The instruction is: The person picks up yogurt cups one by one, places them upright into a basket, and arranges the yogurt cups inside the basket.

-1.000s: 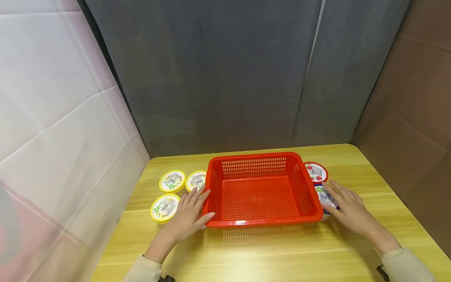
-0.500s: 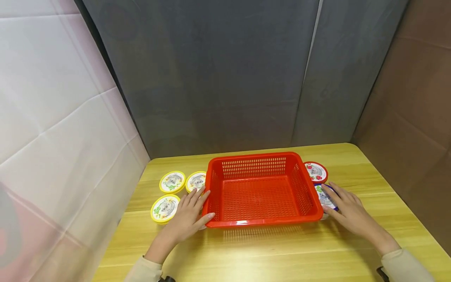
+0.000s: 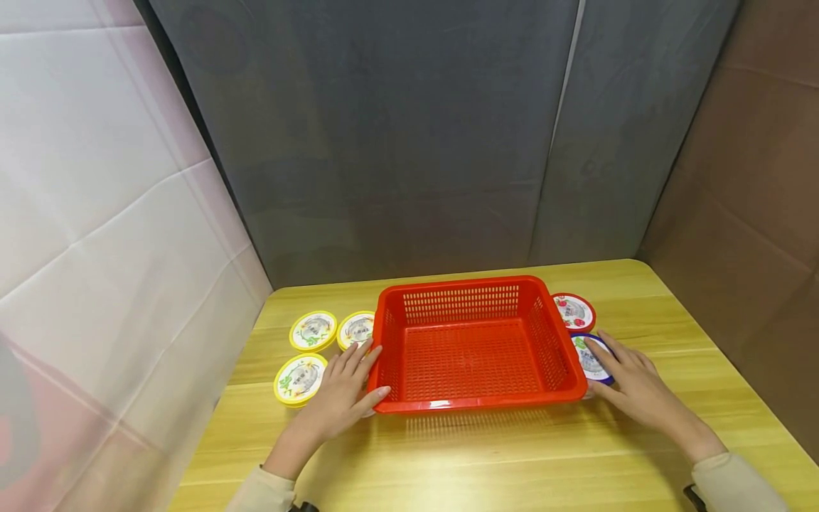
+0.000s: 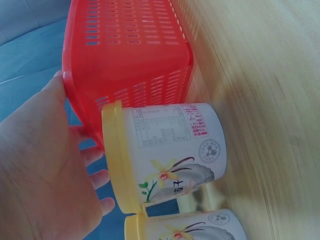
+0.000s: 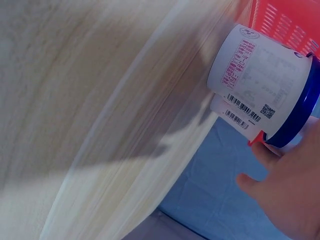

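A red plastic basket (image 3: 470,408) stands mid-table. My left hand (image 3: 342,395) rests at its front left corner, thumb on the rim, other fingers extended over the left side. Below that hand, a white tub (image 4: 170,150) with a yellow lid stands against the basket in the left wrist view. To the basket's right, my right hand (image 3: 636,387) lies with loosely extended fingers over the edge of a tub with a blue lid (image 3: 590,358). Its fingertips are right at the blue rim in the right wrist view. Behind stands a tub with a red lid (image 3: 574,313).
More yellow-lidded tubs stand left of the basket: one at the back (image 3: 313,331), one beside the basket (image 3: 355,328) and one in front (image 3: 299,378). A dark panel (image 3: 397,142) rises behind the wooden table (image 3: 461,462). Fabric walls flank both sides.
The blue-lidded tub has shifted slightly under my right hand, and its lid shows more plainly. My left hand and the basket stay in place.
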Available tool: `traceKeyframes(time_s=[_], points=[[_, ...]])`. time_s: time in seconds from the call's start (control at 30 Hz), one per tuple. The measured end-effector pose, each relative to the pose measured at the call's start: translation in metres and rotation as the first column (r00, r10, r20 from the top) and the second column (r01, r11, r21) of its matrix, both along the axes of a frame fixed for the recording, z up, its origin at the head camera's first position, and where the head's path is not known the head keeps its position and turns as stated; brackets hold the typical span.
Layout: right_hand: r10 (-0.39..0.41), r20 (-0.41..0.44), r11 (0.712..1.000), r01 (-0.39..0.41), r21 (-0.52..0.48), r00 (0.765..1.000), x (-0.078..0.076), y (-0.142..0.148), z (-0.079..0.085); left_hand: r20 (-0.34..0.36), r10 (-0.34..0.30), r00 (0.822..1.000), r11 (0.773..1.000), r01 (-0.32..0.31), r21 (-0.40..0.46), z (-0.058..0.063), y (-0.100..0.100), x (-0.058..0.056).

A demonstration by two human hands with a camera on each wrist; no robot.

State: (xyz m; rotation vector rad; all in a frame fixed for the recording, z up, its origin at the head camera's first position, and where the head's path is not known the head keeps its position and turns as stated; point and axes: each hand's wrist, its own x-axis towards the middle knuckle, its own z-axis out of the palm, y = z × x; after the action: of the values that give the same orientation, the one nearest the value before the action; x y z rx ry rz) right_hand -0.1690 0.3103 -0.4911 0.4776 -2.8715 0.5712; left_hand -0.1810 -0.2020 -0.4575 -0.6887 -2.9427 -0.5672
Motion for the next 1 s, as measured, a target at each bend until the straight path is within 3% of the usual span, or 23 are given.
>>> traceKeyframes(time_s=[0.2,0.67,1.0], points=[[-0.011,0.023,1.0,0.011,-0.004,1.0,-0.0007,-0.0001,-0.0001,-0.001,0.0,1.0,1.0,0.0,0.003,-0.0011,0.0,0.0003],[-0.026,-0.019,1.0,0.026,-0.014,0.999,-0.0033,-0.0021,-0.0023,-0.014,0.006,1.0,1.0,-0.006,0.001,-0.0025,0.0004,0.0001],[-0.021,-0.018,0.996,0.02,-0.084,1.0,-0.0052,-0.0015,-0.0052,-0.007,0.007,1.0,1.0,-0.007,0.003,-0.002,0.0003,0.0009]])
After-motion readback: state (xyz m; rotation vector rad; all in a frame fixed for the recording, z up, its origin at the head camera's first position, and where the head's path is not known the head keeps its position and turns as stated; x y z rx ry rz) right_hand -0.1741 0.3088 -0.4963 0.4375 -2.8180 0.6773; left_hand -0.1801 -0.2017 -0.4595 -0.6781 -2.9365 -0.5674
